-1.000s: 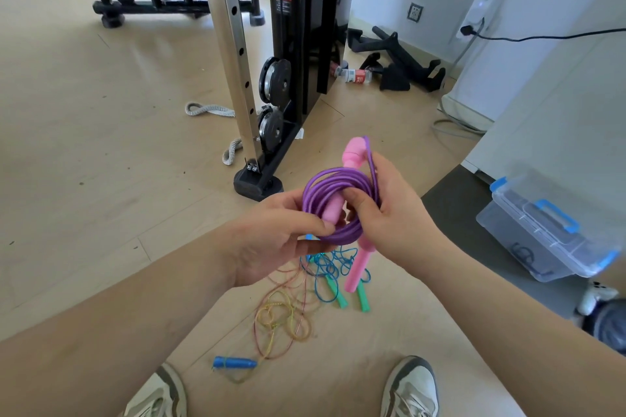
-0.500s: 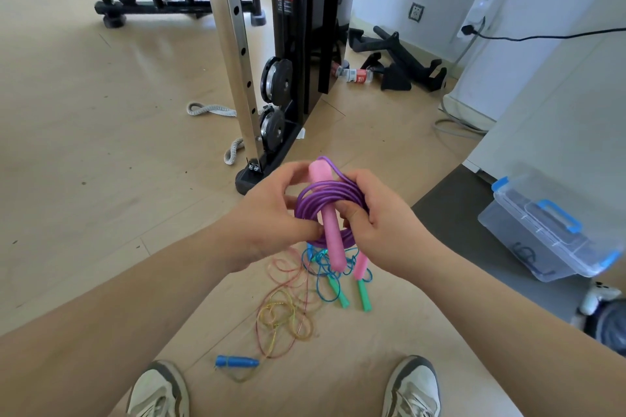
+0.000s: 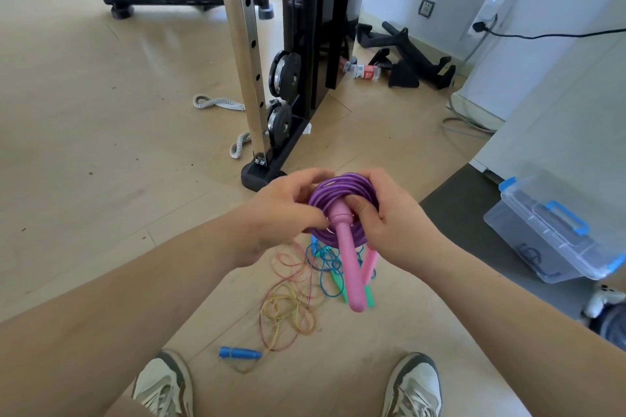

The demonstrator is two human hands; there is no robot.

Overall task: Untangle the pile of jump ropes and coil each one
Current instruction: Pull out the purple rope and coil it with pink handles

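Purple jump rope [image 3: 338, 188] sat wound into a tight coil at centre frame, and both grips were on it. The left grip [image 3: 281, 210] pinched the coil's left rim with curled fingers. The right grip [image 3: 389, 220] wrapped the right rim, thumb tucked into the middle beside the pink handle [image 3: 349, 267]. That handle poked through the coil's centre and hung toward the lower middle of the frame, with the second pink handle [image 3: 369, 262] dangling just behind it, partly hidden.

The danger, by my reading, was that the cord looked springy and only fingers held the loops. Ease either grip and the turns could pop open and drop. Directly below on the floor [image 3: 101, 145] lay the tangled blue rope [image 3: 321, 257] with its green handles [image 3: 371, 296], and the multicoloured rope [image 3: 288, 301] with a blue handle [image 3: 240, 353] near it. A sprung coil landing there could knot in again. The hanging handles might also swing and drag a loop loose.

The coil sat between the two grips, clamped from both sides, well above the ropes on the floor
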